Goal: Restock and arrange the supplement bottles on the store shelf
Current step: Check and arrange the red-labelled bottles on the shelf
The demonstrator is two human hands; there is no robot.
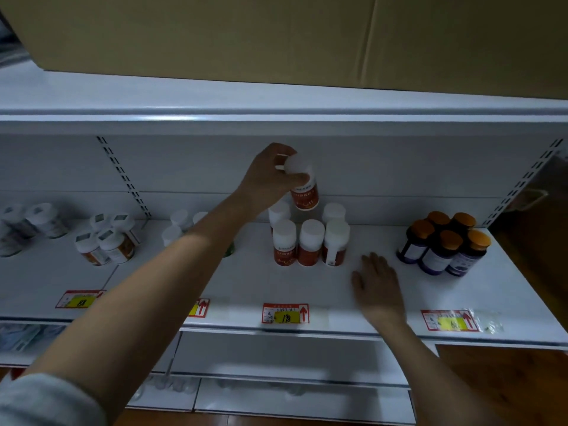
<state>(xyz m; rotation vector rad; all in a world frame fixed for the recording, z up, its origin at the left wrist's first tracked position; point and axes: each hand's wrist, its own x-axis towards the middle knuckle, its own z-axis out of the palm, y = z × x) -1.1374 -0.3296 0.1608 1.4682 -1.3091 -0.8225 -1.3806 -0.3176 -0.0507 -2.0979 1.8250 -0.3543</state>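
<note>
Left hand (270, 176) grips red bottle (304, 192) by white cap, tilted above red bottle group (310, 244). Right hand (376, 284) flat, fingers spread, on shelf (368, 315).

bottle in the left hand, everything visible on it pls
The held bottle is a small round supplement bottle, plastic by the look, with a white cap and an orange-red label carrying pale print too blurred to read. The left hand grips it around the cap and shoulder, fingers and thumb curled. It is in the air, tilted with the cap toward the camera, above the group of matching bottles on the white shelf. Whether its base touches a bottle below cannot be told.
</note>
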